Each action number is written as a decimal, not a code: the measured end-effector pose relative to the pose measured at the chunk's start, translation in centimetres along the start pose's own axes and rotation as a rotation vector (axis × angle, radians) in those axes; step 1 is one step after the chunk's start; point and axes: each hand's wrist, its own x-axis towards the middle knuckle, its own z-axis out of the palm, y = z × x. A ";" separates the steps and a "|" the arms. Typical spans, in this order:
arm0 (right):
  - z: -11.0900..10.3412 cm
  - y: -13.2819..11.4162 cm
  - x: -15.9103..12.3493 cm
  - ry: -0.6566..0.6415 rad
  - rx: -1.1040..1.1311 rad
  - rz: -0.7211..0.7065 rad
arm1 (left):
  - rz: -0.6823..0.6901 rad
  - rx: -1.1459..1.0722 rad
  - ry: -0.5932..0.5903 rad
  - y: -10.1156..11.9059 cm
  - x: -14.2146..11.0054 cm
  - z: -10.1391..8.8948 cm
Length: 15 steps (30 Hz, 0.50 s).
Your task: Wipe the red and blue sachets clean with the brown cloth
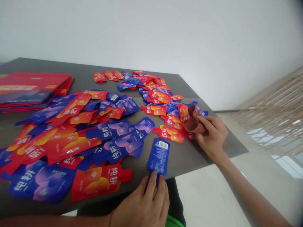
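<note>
The left hand [145,203] pinches a blue pouch [158,156] by its neck, seemingly leaving its print uncovered, while right of it the right hand [214,137] grips brown cloth [194,123].

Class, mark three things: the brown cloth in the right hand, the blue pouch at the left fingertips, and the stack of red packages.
Brown cloth [194,123]: head view, on its crumpled folds.
Blue pouch [158,157]: head view, printed face below the barcode.
Stack of red packages [29,90]: head view, top package's face.
</note>
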 end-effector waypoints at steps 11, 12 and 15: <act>-6.6 -7.8 0.1 -0.204 0.231 -0.177 | -0.025 0.110 0.006 0.3 -0.4 0.1; -6.6 -8.5 0.0 -0.250 0.258 -0.183 | -0.012 0.119 0.006 0.3 -0.4 0.1; -6.0 -10.4 -0.4 -0.419 0.277 -0.254 | 0.016 0.153 -0.002 0.5 -0.3 0.2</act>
